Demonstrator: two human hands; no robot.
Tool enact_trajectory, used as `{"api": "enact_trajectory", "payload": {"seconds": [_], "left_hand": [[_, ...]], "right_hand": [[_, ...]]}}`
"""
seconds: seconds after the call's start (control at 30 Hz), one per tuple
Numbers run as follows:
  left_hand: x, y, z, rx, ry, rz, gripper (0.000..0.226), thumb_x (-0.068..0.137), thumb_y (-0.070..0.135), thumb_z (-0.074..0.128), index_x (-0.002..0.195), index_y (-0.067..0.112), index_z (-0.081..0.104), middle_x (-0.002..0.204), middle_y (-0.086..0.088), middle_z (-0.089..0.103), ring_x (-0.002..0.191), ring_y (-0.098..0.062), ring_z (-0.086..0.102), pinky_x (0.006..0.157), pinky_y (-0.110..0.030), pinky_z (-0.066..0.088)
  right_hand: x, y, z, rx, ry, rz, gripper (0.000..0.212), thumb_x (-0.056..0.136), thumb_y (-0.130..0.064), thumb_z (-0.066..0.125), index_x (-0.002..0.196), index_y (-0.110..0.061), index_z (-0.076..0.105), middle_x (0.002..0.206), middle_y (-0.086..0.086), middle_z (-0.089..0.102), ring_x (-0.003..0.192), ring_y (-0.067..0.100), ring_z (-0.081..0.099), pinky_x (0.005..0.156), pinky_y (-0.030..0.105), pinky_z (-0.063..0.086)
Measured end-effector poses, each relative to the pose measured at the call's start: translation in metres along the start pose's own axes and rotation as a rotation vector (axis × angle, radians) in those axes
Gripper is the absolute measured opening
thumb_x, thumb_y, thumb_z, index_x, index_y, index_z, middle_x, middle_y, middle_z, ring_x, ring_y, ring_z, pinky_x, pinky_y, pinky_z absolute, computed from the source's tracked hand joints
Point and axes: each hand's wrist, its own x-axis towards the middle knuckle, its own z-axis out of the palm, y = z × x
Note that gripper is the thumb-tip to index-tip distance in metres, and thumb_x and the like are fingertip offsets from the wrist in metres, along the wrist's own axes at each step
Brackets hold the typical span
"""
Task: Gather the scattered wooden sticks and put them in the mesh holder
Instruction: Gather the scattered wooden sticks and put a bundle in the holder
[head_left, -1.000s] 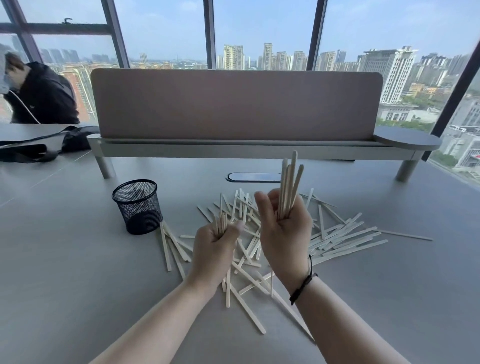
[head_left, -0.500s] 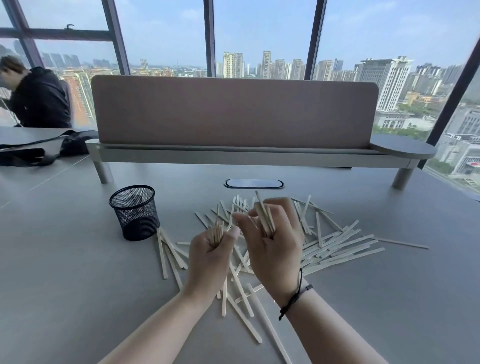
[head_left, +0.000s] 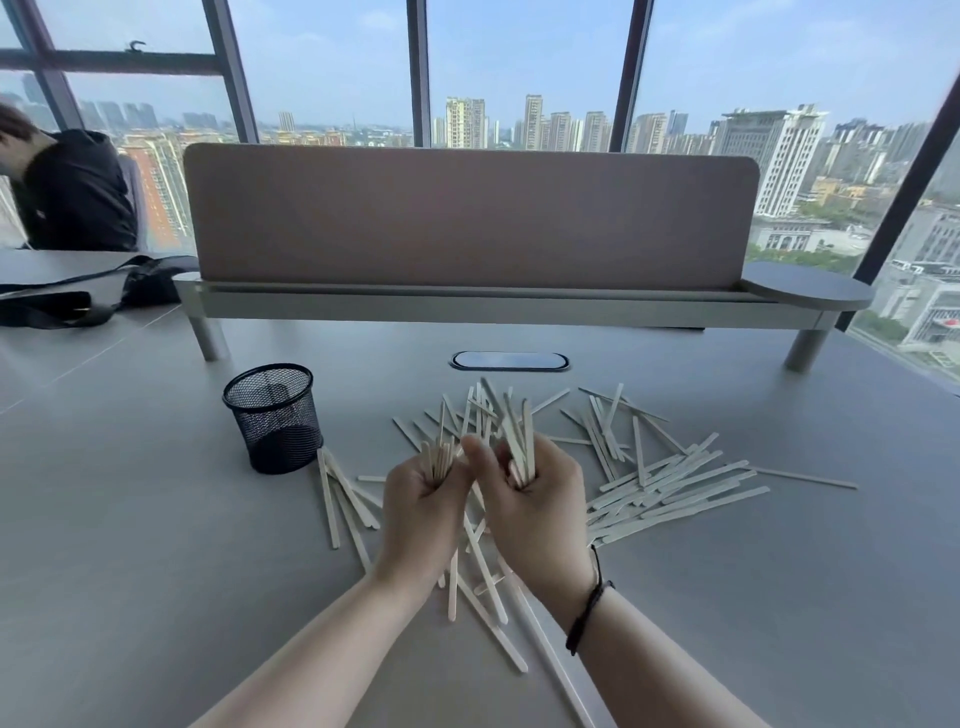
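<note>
Two hands side by side above scattered sticks, left hand and right hand each with fingers curled around a bundle, right of the empty mesh holder.

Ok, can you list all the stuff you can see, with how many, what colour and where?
mesh holder: one, black, on the table, left of the pile, looks empty.
loose wooden sticks: too many to count, pale wood, scattered mid-table.
table: one, grey.
desk divider: one, pinkish-brown, far edge.
black bag: one, far left.
seated person: one, dark top, far left.
wristband: one, black, right wrist.
left hand: gripping a small bundle of sticks.
right hand: gripping another bundle.
</note>
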Motion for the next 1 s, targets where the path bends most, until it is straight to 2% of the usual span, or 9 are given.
{"api": "enact_trajectory", "payload": {"seconds": [0.23,0.3,0.43,0.53,0.67,0.73,0.83,0.9,1.0], "left_hand": [[0.002,-0.001,-0.002,0.027,0.003,0.007,0.057,0.096,0.019,0.066,0.056,0.006,0.028,0.049,-0.002,0.024,0.046,-0.018,0.022,0.048,-0.026,0.024],[0.002,-0.001,-0.002,0.025,-0.002,0.015,0.058,0.095,0.021,0.068,0.059,0.0,0.029,0.05,-0.005,0.025,0.048,-0.019,0.025,0.049,-0.03,0.025],[0.002,0.001,-0.003,0.02,-0.025,0.039,0.059,0.088,0.035,0.069,0.061,0.001,0.029,0.053,-0.012,0.022,0.049,-0.027,0.022,0.048,-0.043,0.025],[0.003,-0.002,-0.005,0.018,-0.003,0.036,0.059,0.086,0.04,0.068,0.062,0.0,0.032,0.053,-0.02,0.026,0.05,-0.039,0.027,0.048,-0.052,0.031],[0.005,-0.001,-0.004,-0.03,0.062,0.066,0.062,0.088,0.049,0.063,0.061,-0.001,0.039,0.05,-0.021,0.035,0.045,-0.028,0.035,0.049,-0.046,0.032],[0.005,0.001,-0.003,-0.026,0.084,0.096,0.074,0.089,0.054,0.062,0.06,-0.007,0.033,0.051,-0.028,0.031,0.044,-0.037,0.03,0.047,-0.048,0.029],[0.002,0.005,-0.004,-0.036,0.071,0.083,0.083,0.086,0.061,0.062,0.058,-0.008,0.027,0.049,-0.028,0.026,0.048,-0.043,0.024,0.048,-0.045,0.022],[0.002,0.008,-0.005,-0.072,0.061,0.036,0.078,0.085,0.059,0.063,0.055,-0.004,0.028,0.047,-0.021,0.023,0.046,-0.034,0.019,0.047,-0.037,0.019],[0.005,0.007,-0.006,-0.139,0.029,-0.065,0.064,0.087,0.056,0.061,0.048,0.016,0.032,0.046,-0.003,0.023,0.044,-0.018,0.021,0.048,-0.026,0.02]], "right_hand": [[0.017,0.0,-0.016,0.227,0.003,0.189,0.059,0.088,-0.026,0.075,0.053,-0.01,0.03,0.05,0.0,0.029,0.05,0.016,0.026,0.051,0.032,0.025],[0.014,0.006,-0.017,0.22,-0.026,0.223,0.059,0.088,-0.024,0.075,0.051,-0.014,0.03,0.048,-0.001,0.028,0.047,0.015,0.025,0.048,0.027,0.024],[0.014,0.013,-0.016,0.205,-0.057,0.267,0.059,0.088,-0.023,0.075,0.058,0.005,0.031,0.052,0.008,0.03,0.05,0.018,0.026,0.048,0.026,0.024],[0.014,0.014,-0.016,0.211,-0.064,0.293,0.058,0.088,-0.022,0.075,0.06,0.004,0.031,0.052,0.009,0.031,0.051,0.019,0.027,0.049,0.028,0.024],[0.013,0.011,-0.017,0.202,-0.085,0.294,0.055,0.089,-0.024,0.073,0.057,-0.008,0.031,0.051,0.006,0.03,0.05,0.018,0.027,0.05,0.029,0.024],[0.012,0.008,-0.017,0.193,-0.094,0.297,0.056,0.09,-0.026,0.071,0.054,-0.014,0.031,0.05,0.004,0.027,0.049,0.016,0.024,0.049,0.027,0.021],[0.016,0.0,-0.02,0.2,-0.065,0.292,0.066,0.09,-0.038,0.066,0.056,0.002,0.026,0.05,0.015,0.023,0.049,0.028,0.02,0.049,0.041,0.02],[0.018,-0.005,-0.022,0.244,-0.056,0.285,0.067,0.089,-0.039,0.062,0.056,0.006,0.026,0.052,0.024,0.02,0.051,0.037,0.018,0.049,0.044,0.019],[0.017,-0.004,-0.02,0.273,-0.095,0.313,0.068,0.087,-0.041,0.061,0.055,0.006,0.024,0.052,0.027,0.018,0.051,0.034,0.015,0.049,0.039,0.017]]}}
